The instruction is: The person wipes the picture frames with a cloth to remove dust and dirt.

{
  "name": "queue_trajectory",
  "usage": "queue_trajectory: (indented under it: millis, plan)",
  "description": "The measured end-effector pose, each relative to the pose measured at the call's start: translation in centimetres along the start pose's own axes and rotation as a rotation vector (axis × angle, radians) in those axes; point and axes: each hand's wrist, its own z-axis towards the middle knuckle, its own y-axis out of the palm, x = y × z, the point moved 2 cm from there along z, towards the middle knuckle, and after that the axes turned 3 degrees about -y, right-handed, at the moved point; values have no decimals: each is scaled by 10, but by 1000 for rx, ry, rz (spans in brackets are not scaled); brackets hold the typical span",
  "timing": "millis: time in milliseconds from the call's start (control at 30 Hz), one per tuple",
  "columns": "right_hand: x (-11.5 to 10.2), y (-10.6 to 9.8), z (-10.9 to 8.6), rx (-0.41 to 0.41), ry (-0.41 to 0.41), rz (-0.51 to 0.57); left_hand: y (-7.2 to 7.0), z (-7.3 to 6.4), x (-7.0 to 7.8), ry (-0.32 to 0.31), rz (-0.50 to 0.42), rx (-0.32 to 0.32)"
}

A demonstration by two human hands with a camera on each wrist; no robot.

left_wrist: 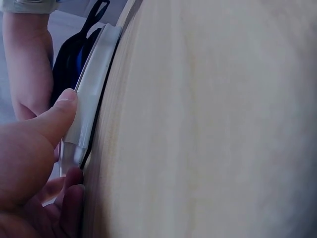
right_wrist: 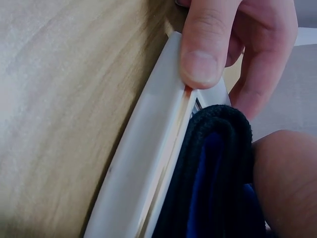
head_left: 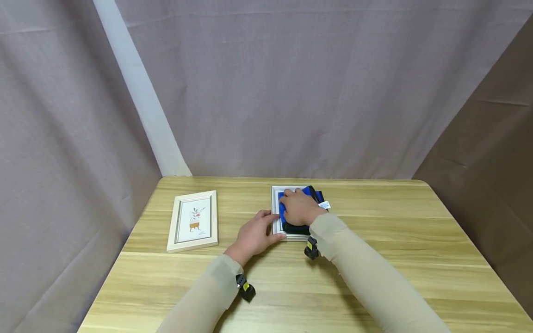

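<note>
A white picture frame (head_left: 274, 200) lies on the table, with a folded blue cloth with black edging (head_left: 310, 190) over it. At the frame's near left corner, my left hand (head_left: 255, 233) grips the rim; in the left wrist view the thumb presses one side (left_wrist: 91, 94) and the fingers bend round the other. My right hand (head_left: 300, 209) holds the cloth down on the frame, its fingers bent over it and its thumb hidden. The right wrist view has the folded cloth edge (right_wrist: 218, 148) standing beside the frame's rim (right_wrist: 143, 144).
To the left lies a second, pale wood picture frame (head_left: 213, 217) with a plant print. A white tag (head_left: 325, 205) sticks out from the cloth. The wood-grain table (head_left: 399, 240) ends at grey curtains (head_left: 291, 92) behind.
</note>
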Motion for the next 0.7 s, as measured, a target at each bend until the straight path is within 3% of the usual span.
queue_trajectory:
  millis: [467, 700]
  plan:
    - [-4, 4, -12, -10, -42, -31, 1, 2, 3, 0, 8, -9]
    - [-6, 5, -10, -26, -39, -99, 0, 2, 2, 4, 8, 0]
